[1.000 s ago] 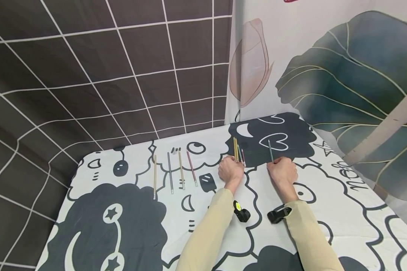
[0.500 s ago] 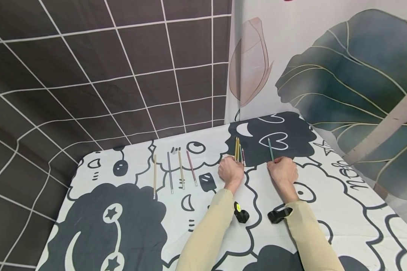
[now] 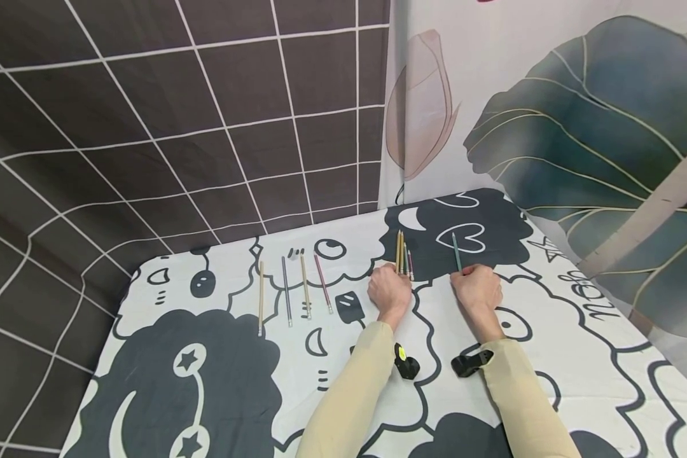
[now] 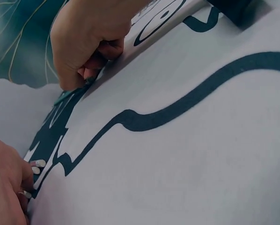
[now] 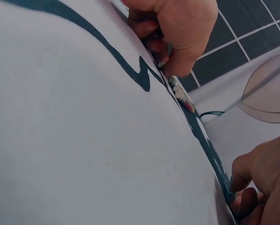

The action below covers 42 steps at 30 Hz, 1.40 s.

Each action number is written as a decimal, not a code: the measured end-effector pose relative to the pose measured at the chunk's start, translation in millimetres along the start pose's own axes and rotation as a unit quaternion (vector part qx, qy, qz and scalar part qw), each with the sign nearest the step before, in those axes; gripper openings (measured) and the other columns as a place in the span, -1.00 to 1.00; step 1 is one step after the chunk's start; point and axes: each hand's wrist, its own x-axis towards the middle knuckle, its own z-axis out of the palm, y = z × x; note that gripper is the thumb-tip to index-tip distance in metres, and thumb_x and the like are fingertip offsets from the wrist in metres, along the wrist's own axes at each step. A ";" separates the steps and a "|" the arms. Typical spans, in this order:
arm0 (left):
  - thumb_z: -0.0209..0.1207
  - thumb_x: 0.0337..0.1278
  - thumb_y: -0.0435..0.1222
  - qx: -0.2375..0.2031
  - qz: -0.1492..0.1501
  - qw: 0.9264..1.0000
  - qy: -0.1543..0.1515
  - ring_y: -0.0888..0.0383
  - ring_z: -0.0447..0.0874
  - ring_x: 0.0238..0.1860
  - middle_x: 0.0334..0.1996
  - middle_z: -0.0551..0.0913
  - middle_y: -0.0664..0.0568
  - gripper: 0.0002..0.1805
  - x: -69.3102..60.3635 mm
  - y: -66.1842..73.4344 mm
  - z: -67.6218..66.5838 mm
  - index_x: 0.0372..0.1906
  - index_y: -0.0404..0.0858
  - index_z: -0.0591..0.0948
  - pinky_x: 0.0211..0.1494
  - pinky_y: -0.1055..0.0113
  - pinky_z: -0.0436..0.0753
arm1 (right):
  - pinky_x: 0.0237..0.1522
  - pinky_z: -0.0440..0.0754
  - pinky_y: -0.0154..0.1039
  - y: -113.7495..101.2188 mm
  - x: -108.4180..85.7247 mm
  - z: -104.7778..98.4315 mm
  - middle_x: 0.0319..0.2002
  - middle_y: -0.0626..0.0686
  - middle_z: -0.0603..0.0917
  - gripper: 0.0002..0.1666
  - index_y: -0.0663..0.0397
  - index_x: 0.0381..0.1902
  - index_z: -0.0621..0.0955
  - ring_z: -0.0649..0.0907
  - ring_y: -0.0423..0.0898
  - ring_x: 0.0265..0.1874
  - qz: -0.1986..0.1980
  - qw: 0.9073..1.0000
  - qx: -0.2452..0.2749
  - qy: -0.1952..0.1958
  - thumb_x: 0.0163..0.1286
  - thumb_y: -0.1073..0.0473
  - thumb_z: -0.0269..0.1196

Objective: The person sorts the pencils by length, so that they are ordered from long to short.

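In the head view, my left hand has its fingers curled at the lower ends of two yellow pencils, pinching them against the cloth. Close beside these lie a green pencil and a red pencil, their pale ends showing near my fingers in the right wrist view. To the right, my right hand pinches another green pencil by its near end, the tip pointing away. Both hands rest low on the cloth. Fingertips are mostly hidden from above.
Left of my hands several pencils lie spaced in a row: a tan one, a grey one, a yellow one and a red one. A black-and-white patterned cloth covers the table. A dark gridded curtain hangs behind.
The yellow pencils by my left hand have swung slightly right, closer to the green and red ones. My right hand and its pencil have barely moved.
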 end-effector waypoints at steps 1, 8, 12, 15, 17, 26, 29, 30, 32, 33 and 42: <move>0.37 -0.10 -0.33 -0.003 0.001 1.000 0.003 -0.05 0.68 -0.43 -0.52 0.63 -0.02 -0.95 -0.5 -1.4 0.1 -0.43 -0.18 0.75 -0.38 0.11 0.57 | -0.47 0.47 0.09 -0.6 -0.3 0.5 -0.48 0.29 0.69 -0.79 0.35 -0.40 0.69 0.65 0.26 -0.48 -0.002 1.000 0.000 -0.001 0.12 0.25 0.27; 0.37 -0.07 -0.31 -0.023 -0.015 1.000 0.016 -0.06 0.70 -0.37 -0.47 0.66 -0.02 -0.95 -2.9 -6.7 -0.2 -0.42 -0.16 0.76 -0.34 0.10 0.57 | -0.43 0.48 0.10 -4.7 -1.6 3.5 -0.44 0.30 0.70 -0.77 0.36 -0.36 0.70 0.66 0.27 -0.44 -0.003 1.000 0.000 -0.008 0.13 0.24 0.27; 0.37 -0.12 -0.33 -0.059 -0.037 0.997 0.035 -0.05 0.70 -0.37 -0.47 0.70 0.02 -0.96 -3.3 -6.6 -2.4 -0.45 -0.15 0.76 -0.33 0.12 0.56 | -0.41 0.48 0.11 -6.3 -2.4 4.3 -0.44 0.31 0.70 -0.77 0.37 -0.36 0.69 0.66 0.27 -0.43 -0.004 1.000 0.005 -0.010 0.13 0.25 0.26; 0.37 -0.11 -0.33 -0.079 -0.055 0.994 0.047 -0.04 0.70 -0.37 -0.46 0.72 0.04 -0.95 -3.7 -6.2 -4.8 -0.44 -0.14 0.77 -0.33 0.12 0.56 | -0.41 0.48 0.10 -7.7 -3.0 5.0 -0.45 0.30 0.69 -0.78 0.37 -0.38 0.69 0.65 0.27 -0.45 -0.005 1.000 0.008 -0.008 0.13 0.26 0.25; 0.36 -0.11 -0.33 -0.089 -0.062 0.992 0.058 -0.04 0.70 -0.38 -0.47 0.71 0.04 -0.95 -3.6 -6.3 -6.0 -0.44 -0.14 0.77 -0.34 0.12 0.56 | -0.42 0.47 0.10 -9.2 -3.3 5.4 -0.45 0.29 0.69 -0.78 0.35 -0.38 0.69 0.65 0.27 -0.44 -0.007 1.000 0.008 -0.005 0.12 0.26 0.24; 0.35 -0.16 -0.36 -0.127 -0.087 0.983 0.100 -0.03 0.67 -0.42 -0.53 0.66 0.09 -0.92 -3.2 -9.1 -10.5 -0.46 -0.14 0.78 -0.35 0.11 0.55 | -0.35 0.51 0.16 -21.3 -7.3 5.6 -0.45 0.26 0.71 -0.76 0.34 -0.34 0.71 0.67 0.27 -0.39 -0.021 1.000 0.017 -0.004 0.09 0.28 0.20; 0.36 -0.17 -0.36 -0.132 -0.084 0.980 0.121 -0.05 0.67 -0.43 -0.54 0.64 0.07 -0.91 -2.7 -9.8 -13.8 -0.45 -0.15 0.78 -0.36 0.09 0.55 | -0.31 0.51 0.17 -26.9 -10.7 5.0 -0.44 0.24 0.72 -0.76 0.31 -0.33 0.72 0.68 0.27 -0.36 -0.021 0.999 0.022 -0.011 0.10 0.26 0.21; 0.35 -0.17 -0.36 -0.133 -0.083 0.979 0.128 -0.06 0.67 -0.43 -0.54 0.64 0.07 -0.91 -2.4 -10.3 -15.2 -0.46 -0.15 0.78 -0.36 0.08 0.55 | -0.29 0.51 0.17 -28.7 -12.2 4.8 -0.44 0.23 0.72 -0.75 0.30 -0.32 0.72 0.68 0.27 -0.35 -0.021 0.999 0.025 -0.013 0.11 0.26 0.21; 0.35 -0.19 -0.37 -0.134 -0.084 0.977 0.142 -0.08 0.67 -0.44 -0.55 0.63 0.05 -0.91 -1.8 -11.9 -18.2 -0.46 -0.16 0.78 -0.37 0.06 0.55 | -0.27 0.51 0.16 -32.5 -15.7 4.2 -0.45 0.21 0.72 -0.75 0.29 -0.31 0.72 0.68 0.26 -0.35 -0.022 0.999 0.030 -0.019 0.11 0.25 0.21; 0.35 -0.20 -0.37 -0.135 -0.084 0.976 0.148 -0.09 0.67 -0.45 -0.55 0.63 0.05 -0.91 -1.6 -13.0 -19.8 -0.47 -0.16 0.78 -0.37 0.05 0.55 | -0.27 0.51 0.16 -34.2 -17.4 4.1 -0.45 0.20 0.72 -0.75 0.28 -0.31 0.73 0.68 0.25 -0.36 -0.024 0.999 0.031 -0.021 0.11 0.25 0.20; 0.35 -0.23 -0.41 -0.137 -0.097 0.968 0.184 -0.14 0.66 -0.47 -0.56 0.64 -0.01 -0.90 1.0 -26.9 -35.2 -0.47 -0.22 0.77 -0.39 -0.02 0.55 | -0.35 0.54 0.13 -48.5 -28.2 8.5 -0.51 0.14 0.70 -0.78 0.28 -0.37 0.73 0.68 0.20 -0.40 -0.068 0.996 0.040 -0.038 0.09 0.28 0.19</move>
